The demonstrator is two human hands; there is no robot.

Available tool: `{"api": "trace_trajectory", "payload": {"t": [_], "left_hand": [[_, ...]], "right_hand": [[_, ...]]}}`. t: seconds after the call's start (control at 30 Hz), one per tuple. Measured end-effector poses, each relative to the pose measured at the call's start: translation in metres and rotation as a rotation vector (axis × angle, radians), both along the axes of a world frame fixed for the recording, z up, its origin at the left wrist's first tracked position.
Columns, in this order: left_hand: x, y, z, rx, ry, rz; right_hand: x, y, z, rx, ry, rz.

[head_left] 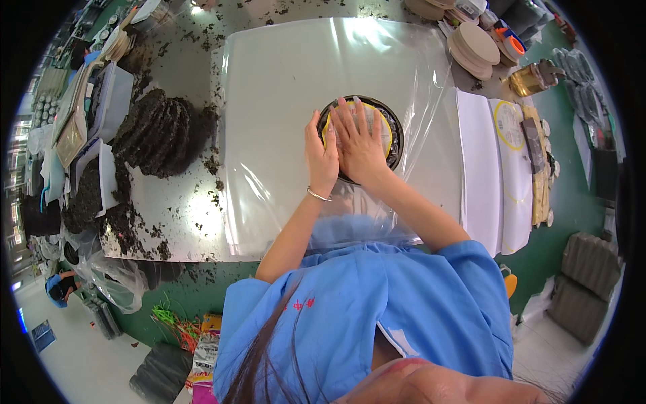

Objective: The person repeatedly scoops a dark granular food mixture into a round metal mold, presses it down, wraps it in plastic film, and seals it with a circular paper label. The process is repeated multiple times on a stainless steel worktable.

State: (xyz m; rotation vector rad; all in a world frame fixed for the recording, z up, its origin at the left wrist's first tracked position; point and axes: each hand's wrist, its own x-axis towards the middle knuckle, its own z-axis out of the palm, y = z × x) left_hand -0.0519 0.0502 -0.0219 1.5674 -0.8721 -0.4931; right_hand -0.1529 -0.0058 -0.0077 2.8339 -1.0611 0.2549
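Note:
A round, dark package (398,145) with a shiny black rim lies on the clear plastic sheet (282,81) in front of me. On top of it is a round paper label (386,133) with a yellow edge. My right hand (362,149) rests flat on the label, its fingers stretched out and a little spread. Beside it, my left hand (323,156) is open along the left edge of the package, fingers straight, next to the right palm. Both hands cover much of the label. What fills the package is mostly hidden.
To the left lies a row of dark, crumbly round cakes (155,133), with dark flakes around. White plastic bins (114,101) stand beyond them. At the right are white paper sheets (481,168), a stack of pale discs (474,50) and a glass mug (531,79) of amber liquid.

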Motion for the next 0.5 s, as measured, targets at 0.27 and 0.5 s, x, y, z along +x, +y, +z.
{"api": "trace_trajectory", "payload": {"t": [0.27,0.5], "left_hand": [[0.017,-0.011,-0.036,-0.075,0.094,0.028],[0.036,-0.009,-0.009,-0.031,0.680,-0.155]], "right_hand": [[-0.039,-0.020,0.005,0.135,-0.083,-0.032],[-0.062,-0.029,0.002,0.485,-0.794,-0.118]]}}
